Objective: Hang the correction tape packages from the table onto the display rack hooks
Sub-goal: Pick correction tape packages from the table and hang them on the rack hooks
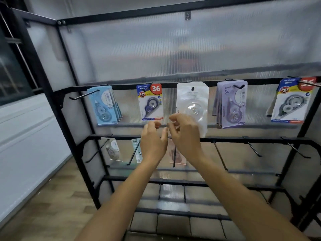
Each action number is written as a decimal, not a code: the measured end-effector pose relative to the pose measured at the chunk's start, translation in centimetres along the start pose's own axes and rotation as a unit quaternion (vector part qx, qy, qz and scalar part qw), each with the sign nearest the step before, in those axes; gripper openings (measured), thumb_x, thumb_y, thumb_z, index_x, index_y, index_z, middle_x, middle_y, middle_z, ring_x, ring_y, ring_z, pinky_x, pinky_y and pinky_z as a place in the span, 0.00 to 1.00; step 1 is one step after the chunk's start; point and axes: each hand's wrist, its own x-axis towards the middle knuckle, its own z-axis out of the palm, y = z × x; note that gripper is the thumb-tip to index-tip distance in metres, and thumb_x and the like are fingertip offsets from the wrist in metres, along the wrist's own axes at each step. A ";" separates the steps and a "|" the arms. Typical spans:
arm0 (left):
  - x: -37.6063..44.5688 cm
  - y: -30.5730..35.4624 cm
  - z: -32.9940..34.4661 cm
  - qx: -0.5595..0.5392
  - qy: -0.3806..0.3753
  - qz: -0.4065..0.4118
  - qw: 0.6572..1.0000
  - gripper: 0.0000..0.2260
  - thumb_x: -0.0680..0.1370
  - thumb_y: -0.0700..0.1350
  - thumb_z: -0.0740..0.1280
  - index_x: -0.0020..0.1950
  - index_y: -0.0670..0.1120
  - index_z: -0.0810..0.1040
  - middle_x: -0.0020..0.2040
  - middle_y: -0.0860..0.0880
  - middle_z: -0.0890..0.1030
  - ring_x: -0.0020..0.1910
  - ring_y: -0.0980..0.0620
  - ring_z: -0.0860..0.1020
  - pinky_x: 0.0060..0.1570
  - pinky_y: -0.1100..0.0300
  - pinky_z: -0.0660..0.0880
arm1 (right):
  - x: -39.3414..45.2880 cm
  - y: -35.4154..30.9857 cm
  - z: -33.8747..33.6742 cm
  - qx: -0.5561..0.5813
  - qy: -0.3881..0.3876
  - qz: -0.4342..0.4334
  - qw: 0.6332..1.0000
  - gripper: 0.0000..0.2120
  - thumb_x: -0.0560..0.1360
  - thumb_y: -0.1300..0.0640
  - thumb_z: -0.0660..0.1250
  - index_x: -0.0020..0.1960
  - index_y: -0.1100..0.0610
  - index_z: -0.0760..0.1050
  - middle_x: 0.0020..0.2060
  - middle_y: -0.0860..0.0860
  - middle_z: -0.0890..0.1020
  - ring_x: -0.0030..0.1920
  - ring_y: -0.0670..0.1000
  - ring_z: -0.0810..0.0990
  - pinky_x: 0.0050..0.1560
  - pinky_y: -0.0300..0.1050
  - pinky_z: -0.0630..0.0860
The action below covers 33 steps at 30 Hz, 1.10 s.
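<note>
- Head view: a black display rack [52, 94] stands against a ribbed translucent back panel [173, 49], with hooks on its upper and lower rails.
- Upper rail, left to right: a stack of light blue packages [102, 106], a blue-and-yellow package [151, 102] marked "36", a stack of clear white packages [192, 100], a stack of lilac packages [231, 103], and at far right another blue-and-yellow package [291, 101].
- Each package hangs upright, long axis vertical, its printed face turned toward the viewer, the hook passing through a hole at its top.
- Lower rail: three smaller packages hang at left and centre; the hooks to the right are bare.
- The left hand [152, 141] and right hand [185, 134] are raised side by side, near the rack and just below the clear white stack.
- Both hands have loosely curled fingers and grasp nothing.
- Motion blur softens the fingertips.
</note>
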 end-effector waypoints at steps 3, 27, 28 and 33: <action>-1.2 -2.6 -3.4 0.038 0.011 -0.007 0.999 0.07 0.79 0.45 0.64 0.54 0.44 0.75 0.52 0.47 0.78 0.53 0.48 0.76 0.53 0.56 0.71 | -1.9 -2.1 2.6 0.006 -0.064 -0.015 0.998 0.10 0.75 0.62 0.67 0.55 0.61 0.79 0.50 0.55 0.81 0.49 0.52 0.79 0.52 0.44 0.76; -27.1 -28.0 -53.0 0.394 0.099 -0.276 0.871 0.14 0.80 0.44 0.55 0.59 0.50 0.78 0.59 0.49 0.79 0.58 0.46 0.73 0.54 0.55 0.69 | -30.6 -45.3 31.6 0.204 -0.449 -0.228 0.839 0.14 0.74 0.67 0.60 0.56 0.63 0.79 0.54 0.56 0.82 0.57 0.56 0.78 0.60 0.50 0.69; -28.1 -28.5 -54.3 0.403 0.106 -0.287 0.862 0.14 0.80 0.44 0.56 0.60 0.51 0.77 0.60 0.49 0.79 0.59 0.46 0.73 0.54 0.55 0.68 | -31.5 -46.7 32.3 0.205 -0.460 -0.239 0.830 0.15 0.74 0.67 0.60 0.58 0.63 0.78 0.56 0.56 0.81 0.58 0.56 0.77 0.61 0.50 0.68; -34.0 -31.9 -63.3 0.445 0.152 -0.374 0.800 0.14 0.79 0.46 0.59 0.63 0.50 0.77 0.62 0.50 0.79 0.60 0.46 0.74 0.53 0.55 0.69 | -37.8 -56.2 36.3 0.247 -0.501 -0.274 0.782 0.15 0.75 0.65 0.61 0.61 0.61 0.77 0.58 0.55 0.80 0.60 0.56 0.76 0.63 0.45 0.67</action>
